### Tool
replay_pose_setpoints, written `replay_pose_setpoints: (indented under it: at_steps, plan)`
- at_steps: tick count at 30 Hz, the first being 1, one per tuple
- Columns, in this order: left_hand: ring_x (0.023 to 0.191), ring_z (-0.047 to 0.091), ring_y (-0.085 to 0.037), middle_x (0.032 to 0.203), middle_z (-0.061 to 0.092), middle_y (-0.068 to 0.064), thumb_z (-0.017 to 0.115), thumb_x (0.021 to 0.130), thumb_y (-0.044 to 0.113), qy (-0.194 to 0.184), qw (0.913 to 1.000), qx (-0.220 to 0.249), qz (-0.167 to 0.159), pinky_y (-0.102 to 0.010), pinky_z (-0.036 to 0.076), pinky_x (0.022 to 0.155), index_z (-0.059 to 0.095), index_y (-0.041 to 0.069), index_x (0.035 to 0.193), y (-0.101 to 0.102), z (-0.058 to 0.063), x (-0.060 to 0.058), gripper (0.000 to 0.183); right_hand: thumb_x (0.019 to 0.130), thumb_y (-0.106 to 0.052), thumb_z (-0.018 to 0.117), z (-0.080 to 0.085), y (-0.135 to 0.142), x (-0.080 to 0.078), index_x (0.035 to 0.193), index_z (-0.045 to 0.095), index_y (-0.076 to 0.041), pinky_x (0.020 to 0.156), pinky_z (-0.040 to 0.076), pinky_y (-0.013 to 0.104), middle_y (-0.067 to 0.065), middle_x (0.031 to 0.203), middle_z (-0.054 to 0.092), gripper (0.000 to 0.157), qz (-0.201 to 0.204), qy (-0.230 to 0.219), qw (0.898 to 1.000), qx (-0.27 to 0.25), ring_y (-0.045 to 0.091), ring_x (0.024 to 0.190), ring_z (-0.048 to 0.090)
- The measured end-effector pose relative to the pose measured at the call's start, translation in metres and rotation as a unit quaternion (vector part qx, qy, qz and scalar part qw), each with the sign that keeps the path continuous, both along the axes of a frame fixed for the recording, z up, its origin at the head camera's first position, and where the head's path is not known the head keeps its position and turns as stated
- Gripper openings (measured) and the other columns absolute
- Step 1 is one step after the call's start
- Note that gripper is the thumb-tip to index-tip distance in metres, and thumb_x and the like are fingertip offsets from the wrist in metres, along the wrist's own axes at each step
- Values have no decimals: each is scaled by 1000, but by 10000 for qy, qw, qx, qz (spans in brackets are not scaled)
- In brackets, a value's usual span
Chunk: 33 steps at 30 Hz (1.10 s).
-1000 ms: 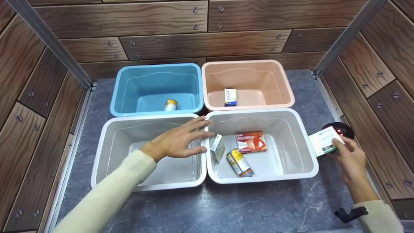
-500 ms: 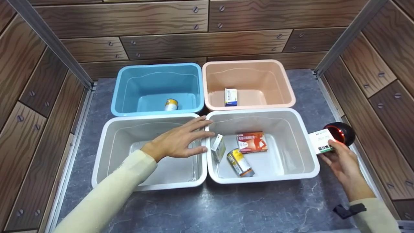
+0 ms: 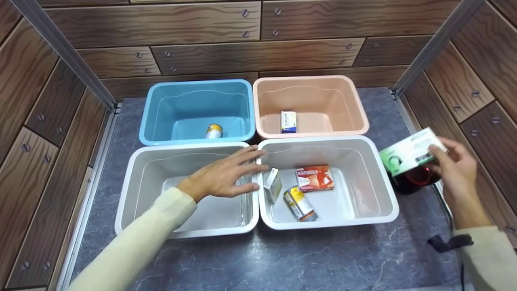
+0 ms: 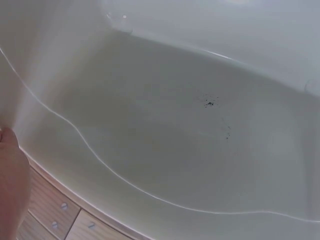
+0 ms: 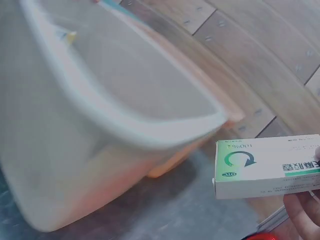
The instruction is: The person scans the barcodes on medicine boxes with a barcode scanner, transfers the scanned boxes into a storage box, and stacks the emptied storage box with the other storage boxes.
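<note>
Holding an "OTC"-marked box in the right hand

A dark grey worktop, marbled with thin pale veins, is enclosed by a back wall, a left wall and a right wall. All three show brown wood-grain planks with slotted screw heads. Grey metal posts rise at the worktop's back left corner and back right corner. A pale metal rail runs along its left edge. Light makes a whitish glare near the middle of the front edge.
</note>
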<state>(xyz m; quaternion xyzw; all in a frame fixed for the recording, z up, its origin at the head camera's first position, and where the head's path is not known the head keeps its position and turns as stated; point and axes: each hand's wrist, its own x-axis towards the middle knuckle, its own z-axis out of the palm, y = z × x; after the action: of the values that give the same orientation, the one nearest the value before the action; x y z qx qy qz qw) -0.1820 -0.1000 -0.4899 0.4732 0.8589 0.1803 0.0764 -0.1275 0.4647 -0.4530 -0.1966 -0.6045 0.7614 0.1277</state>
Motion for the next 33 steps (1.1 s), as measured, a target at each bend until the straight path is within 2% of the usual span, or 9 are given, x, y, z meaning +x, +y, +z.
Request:
replay_pose_setpoints:
  at_steps: [4,10,15,20,25,30,33]
  plan:
    - [171,15,-28,182,25,0,51,111,59,-33,10000,-27,17,-51,27,136,52,27,163,1,1,1,62,99,4,74,18,-5,-23,115,73,-12,69,67,24,-2,99,75,22,-234,143,9996,-49,10,76,76]
    - [171,16,-28,182,26,1,51,111,59,-80,10000,14,5,-52,30,135,52,27,163,3,-1,1,61,100,1,73,33,-20,-60,120,65,-11,73,67,25,1,102,71,25,-160,27,9993,-340,12,79,78]
    - [171,17,-28,182,27,-1,50,111,59,-47,10000,21,-13,-52,31,135,53,27,163,3,0,1,61,101,-4,73,40,-47,-90,122,63,-11,72,67,25,1,104,70,24,44,55,10000,16,11,82,76]
    - [171,16,-28,182,27,-1,51,111,59,-20,10000,16,30,-52,29,135,52,28,163,0,1,1,61,104,-10,70,39,-82,-122,123,62,-14,75,66,23,1,108,65,20,363,-78,9979,537,8,88,72]
    - [171,15,-27,182,25,1,50,111,60,-68,10000,13,27,-52,29,135,52,29,163,0,1,1,61,108,-19,67,34,-115,-145,127,58,-19,78,64,21,0,113,62,21,639,-547,9930,824,8,89,69]
    - [172,15,-27,183,25,2,51,111,60,-75,10000,-8,46,-51,29,135,52,30,163,0,2,0,61,109,-18,65,25,-144,-163,140,52,-12,75,65,21,3,111,59,34,883,-788,9895,825,7,77,70]
    - [172,15,-27,182,26,1,51,110,61,-118,9999,10,49,-52,30,135,53,29,163,0,1,0,61,107,-14,65,16,-159,-170,147,47,-6,75,67,23,5,111,57,44,997,-905,9889,630,10,73,71]
